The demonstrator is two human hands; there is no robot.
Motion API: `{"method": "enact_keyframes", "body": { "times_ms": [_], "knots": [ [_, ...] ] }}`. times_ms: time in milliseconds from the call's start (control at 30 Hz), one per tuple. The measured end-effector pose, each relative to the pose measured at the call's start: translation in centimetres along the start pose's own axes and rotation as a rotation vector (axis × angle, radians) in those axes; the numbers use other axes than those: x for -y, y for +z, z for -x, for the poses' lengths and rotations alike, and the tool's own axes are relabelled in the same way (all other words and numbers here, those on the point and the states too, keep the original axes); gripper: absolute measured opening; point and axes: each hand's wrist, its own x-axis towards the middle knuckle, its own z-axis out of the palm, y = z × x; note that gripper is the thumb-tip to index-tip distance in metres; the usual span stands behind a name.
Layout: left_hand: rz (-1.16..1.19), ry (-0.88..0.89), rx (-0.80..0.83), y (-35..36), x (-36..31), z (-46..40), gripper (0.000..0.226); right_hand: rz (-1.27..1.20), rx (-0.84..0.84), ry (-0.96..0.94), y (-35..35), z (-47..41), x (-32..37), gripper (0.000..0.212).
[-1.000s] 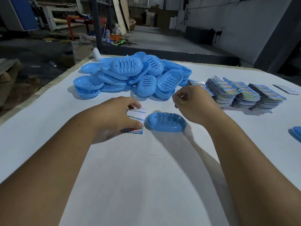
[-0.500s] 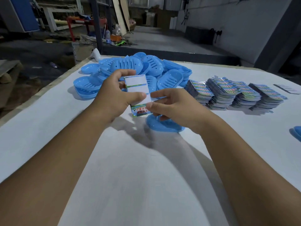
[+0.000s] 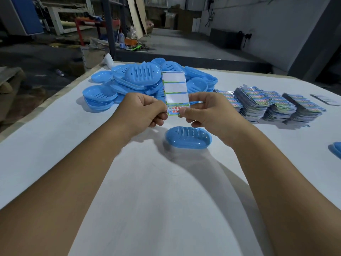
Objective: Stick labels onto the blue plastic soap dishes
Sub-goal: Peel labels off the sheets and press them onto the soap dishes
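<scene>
**Blue dish waits under a raised label strip**

Blue plastic, slotted on top, the single soap dish (image 3: 188,137) lies on the white table (image 3: 55,145) just below both hands, touching neither. Both forearms reach in from the bottom corners and meet over the middle of the table, wrists level, knuckles turned toward each other.

The left hand (image 3: 143,111) has its fingers curled under and pinches the lower left edge of the label strip (image 3: 174,91) between thumb and forefinger. The right hand (image 3: 206,111) mirrors it, thumb on top, pinching the lower right corner where a printed label sits. The strip stands nearly upright above the hands, its three upper panels blank white, bordered in green.

Behind the strip, the pile of soap dishes (image 3: 140,80) spreads across the far left of the table; the strip covers part of it. To the right, the stacks of label sheets (image 3: 273,104) lie in a row, with a loose sheet (image 3: 325,99) beyond them.

Whether the right thumb has lifted the label off its backing cannot be told: the fingers cover that corner. The print on the label is red and too small to read. At the right edge of the view another blue dish (image 3: 335,149) is cut off, only its rim showing. The workshop floor beyond is dim and cluttered.
</scene>
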Motion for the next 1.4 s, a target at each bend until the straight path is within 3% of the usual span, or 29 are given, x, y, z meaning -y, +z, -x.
{"method": "enact_keyframes", "body": {
  "times_ms": [167, 333, 433, 800, 1100, 1400],
  "knots": [
    [0.004, 0.052, 0.012, 0.1, -0.1, 0.1, 0.028, -0.045, 0.001, 0.016, 0.1, 0.1, 0.0, 0.026],
    [-0.03, 0.126, 0.058, 0.3, 0.2, 0.2, 0.022, 0.024, -0.101, 0.011, 0.4, 0.0, -0.2, 0.028],
    [-0.063, 0.165, 0.067, 0.4, 0.5, 0.1, 0.022, 0.067, -0.045, -0.03, 0.4, 0.1, -0.2, 0.016],
    [-0.13, 0.23, 0.067, 0.5, 1.1, -0.1, 0.019, 0.067, 0.016, -0.073, 0.7, 0.3, -0.1, 0.023],
    [-0.128, 0.107, -0.018, 0.6, 0.8, 0.0, 0.017, 0.054, 0.003, 0.005, 0.3, 0.2, -0.1, 0.023],
    [-0.428, -0.085, -0.165, -0.6, 0.8, -0.1, 0.03, 0.072, -0.011, 0.185, -0.7, 0.1, 0.0, 0.022]
  ]
}}
